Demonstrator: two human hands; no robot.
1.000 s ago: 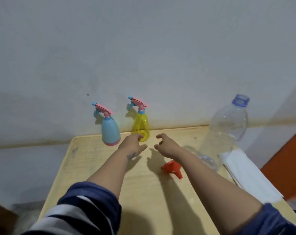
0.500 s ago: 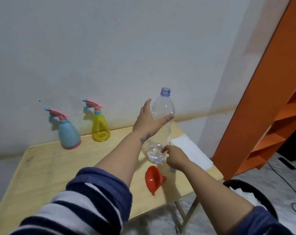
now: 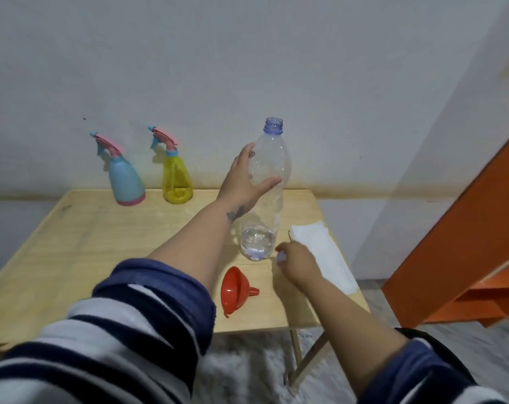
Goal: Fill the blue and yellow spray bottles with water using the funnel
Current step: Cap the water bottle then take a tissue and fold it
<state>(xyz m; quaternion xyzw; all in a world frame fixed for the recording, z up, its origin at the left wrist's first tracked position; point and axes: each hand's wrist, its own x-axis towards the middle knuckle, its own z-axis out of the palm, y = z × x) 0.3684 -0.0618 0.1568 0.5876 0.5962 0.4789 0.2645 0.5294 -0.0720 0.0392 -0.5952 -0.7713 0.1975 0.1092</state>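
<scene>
The blue spray bottle point(image 3: 127, 182) and the yellow spray bottle point(image 3: 177, 179) stand upright at the table's far edge by the wall, both with pink trigger heads on. A tall clear water bottle point(image 3: 269, 199) stands to their right, uncapped, with a little water at the bottom. My left hand point(image 3: 243, 182) wraps its upper body, thumb in front and fingers behind. My right hand point(image 3: 295, 262) rests with curled fingers on the table beside the bottle's base. A small lilac spot shows at its fingertips; I cannot tell what it is. The red funnel point(image 3: 237, 290) lies on its side near the front edge.
A folded white cloth point(image 3: 323, 252) lies along the right edge of the wooden folding table point(image 3: 102, 246). An orange shelf unit point(image 3: 463, 258) stands to the right. A dark bin point(image 3: 422, 335) sits on the floor under my right arm.
My left hand left the yellow spray bottle and moved right onto the clear bottle. My right hand moved from the table's middle to the bottle's base. The view swung right.
</scene>
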